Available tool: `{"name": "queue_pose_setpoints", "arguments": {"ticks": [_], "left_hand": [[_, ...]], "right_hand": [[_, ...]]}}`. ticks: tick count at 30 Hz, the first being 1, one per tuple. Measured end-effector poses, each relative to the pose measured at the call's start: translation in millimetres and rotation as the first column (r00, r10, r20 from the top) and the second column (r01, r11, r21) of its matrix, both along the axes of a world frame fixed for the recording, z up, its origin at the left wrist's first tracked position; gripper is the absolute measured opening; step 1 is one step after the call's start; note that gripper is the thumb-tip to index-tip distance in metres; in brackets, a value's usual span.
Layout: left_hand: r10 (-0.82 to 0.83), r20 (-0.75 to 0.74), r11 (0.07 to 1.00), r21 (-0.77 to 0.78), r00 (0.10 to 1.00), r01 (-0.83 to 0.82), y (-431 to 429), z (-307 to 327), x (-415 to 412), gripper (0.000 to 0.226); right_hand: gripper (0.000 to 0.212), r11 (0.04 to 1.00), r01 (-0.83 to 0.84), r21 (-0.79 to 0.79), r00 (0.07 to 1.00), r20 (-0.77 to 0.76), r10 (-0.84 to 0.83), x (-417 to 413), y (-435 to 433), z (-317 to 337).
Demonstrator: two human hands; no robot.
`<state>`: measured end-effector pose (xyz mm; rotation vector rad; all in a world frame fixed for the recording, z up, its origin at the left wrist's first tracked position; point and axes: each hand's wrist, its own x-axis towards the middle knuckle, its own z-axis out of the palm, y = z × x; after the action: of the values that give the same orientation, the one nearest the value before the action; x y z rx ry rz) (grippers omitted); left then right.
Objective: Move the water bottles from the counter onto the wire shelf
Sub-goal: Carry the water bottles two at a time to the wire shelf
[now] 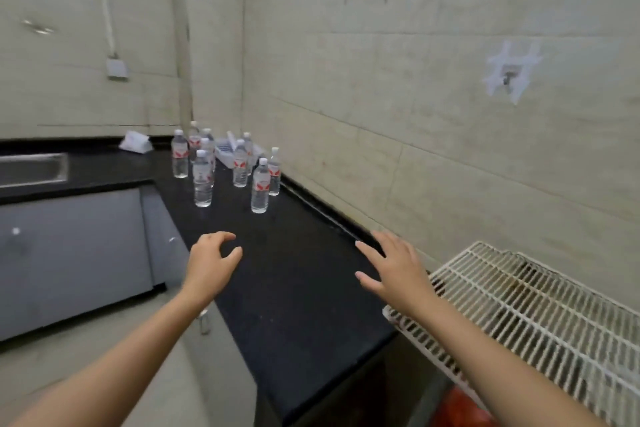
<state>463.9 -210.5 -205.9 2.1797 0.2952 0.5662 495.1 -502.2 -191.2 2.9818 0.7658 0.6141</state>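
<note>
Head view, and both hands are out over the black counter [294, 288] with nothing in them. Left hand [211, 262] has its fingers curled loosely, empty; right hand [389, 272] is spread flat and wide, empty too. The water bottles [228, 166] stand upright in a loose cluster at the far corner of the counter, well apart from either hand. I make out about 9, though the back ones overlap. Nearest are 2 front bottles: one on the left [203, 180], one on the right [260, 185]. The wire shelf [540, 308] sits just beside the right forearm, bare of bottles. So this looks like the reach, with no bottle visibly moved. Next call: stretch forward, close each hand round a front bottle's body, lift clear without knocking the neighbours.
</note>
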Motion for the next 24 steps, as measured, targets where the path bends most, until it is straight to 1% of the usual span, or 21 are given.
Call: {"name": "queue_pose_setpoints", "arguments": {"ticks": [4, 8, 11, 13, 17, 21, 24], "left_hand": [[0.145, 0.034, 0.989, -0.036, 0.989, -0.144, 103.8, 7.6, -17.5, 0.031], [0.298, 0.063, 0.953, -0.071, 0.953, -0.293, 208.3, 18.1, -37.6, 0.032], [0.364, 0.083, 0.930, -0.091, 0.928, -0.357, 265.4, 20.2, -50.1, 0.031], [0.392, 0.090, 0.919, -0.091, 0.915, -0.385, 292.6, 16.0, -55.1, 0.031], [0.450, 0.061, 0.888, -0.140, 0.891, -0.439, 330.8, -4.6, -57.5, 0.029], [0.470, -0.020, 0.873, -0.136, 0.882, -0.468, 356.0, -30.1, -46.5, 0.029], [0.469, -0.051, 0.874, -0.115, 0.882, -0.472, 372.2, -36.2, -20.1, 0.028]], "right_hand": [[0.056, 0.992, -0.124, -0.003, 0.992, 0.018, 0.124, 28.7, 107.6, 15.5], [0.055, 0.969, -0.248, -0.013, 0.968, 0.039, 0.249, 44.5, 216.8, 16.9], [0.054, 0.943, -0.328, -0.055, 0.944, 0.027, 0.330, 46.9, 287.7, 13.8], [0.052, 0.914, -0.392, -0.107, 0.914, 0.067, 0.400, 47.2, 326.6, 11.0], [0.050, 0.885, -0.432, -0.174, 0.886, 0.104, 0.453, 57.6, 386.1, 5.3], [0.051, 0.859, -0.486, -0.161, 0.872, -0.030, 0.488, 91.3, 427.7, -18.5], [0.053, 0.857, -0.497, -0.140, 0.868, -0.051, 0.495, 130.2, 452.7, -33.7]]}}
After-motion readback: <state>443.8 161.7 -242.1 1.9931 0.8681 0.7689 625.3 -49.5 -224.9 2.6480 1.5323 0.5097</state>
